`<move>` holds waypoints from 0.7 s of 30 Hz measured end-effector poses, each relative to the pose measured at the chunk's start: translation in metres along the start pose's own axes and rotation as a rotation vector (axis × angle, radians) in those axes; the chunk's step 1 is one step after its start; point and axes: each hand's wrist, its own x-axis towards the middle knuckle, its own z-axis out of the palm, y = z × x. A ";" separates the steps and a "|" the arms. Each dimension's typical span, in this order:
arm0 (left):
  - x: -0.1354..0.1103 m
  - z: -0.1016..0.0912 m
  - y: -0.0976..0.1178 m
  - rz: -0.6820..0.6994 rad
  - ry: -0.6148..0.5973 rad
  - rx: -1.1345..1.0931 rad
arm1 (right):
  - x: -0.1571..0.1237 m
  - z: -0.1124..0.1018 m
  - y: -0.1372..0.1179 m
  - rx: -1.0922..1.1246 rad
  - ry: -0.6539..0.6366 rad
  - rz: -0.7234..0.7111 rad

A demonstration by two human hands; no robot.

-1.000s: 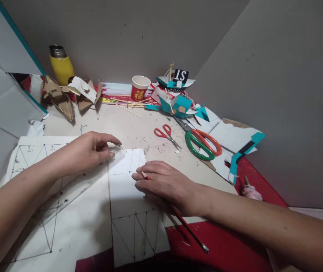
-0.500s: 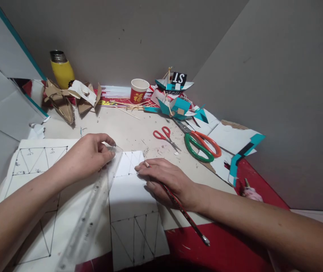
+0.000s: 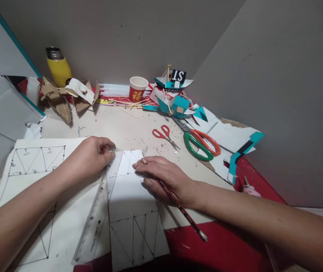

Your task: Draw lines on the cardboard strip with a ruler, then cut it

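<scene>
My left hand (image 3: 89, 158) pinches the far end of a clear plastic ruler (image 3: 96, 215), which lies along the left edge of a narrow white sheet (image 3: 130, 204) drawn with triangle lines. My right hand (image 3: 164, 177) rests flat on that sheet with a red pencil (image 3: 184, 213) threaded between its fingers, tip near the sheet's far end. A larger white sheet (image 3: 36, 162) with drawn triangles lies under my left forearm.
Small red scissors (image 3: 165, 136) and big green-and-orange scissors (image 3: 202, 143) lie beyond my right hand. At the back stand a yellow flask (image 3: 57, 68), a red paper cup (image 3: 135, 88), cardboard models (image 3: 62, 100), teal paper boats (image 3: 174, 102) and wooden sticks (image 3: 124, 104). Grey walls enclose the corner.
My left hand has swung the ruler from a slant across the big sheet to lie along the narrow sheet's left edge. My right hand with the pencil slid slightly farther up the sheet.
</scene>
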 end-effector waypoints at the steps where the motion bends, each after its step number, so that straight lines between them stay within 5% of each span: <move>1: 0.001 0.000 0.000 0.008 0.004 0.020 | 0.001 0.000 0.000 0.000 0.008 0.004; 14: 0.000 0.010 -0.008 0.101 0.136 0.334 | 0.011 -0.003 -0.001 0.075 0.073 0.129; 21: -0.001 0.013 -0.014 0.395 0.174 0.485 | 0.026 -0.007 -0.015 0.276 0.192 0.431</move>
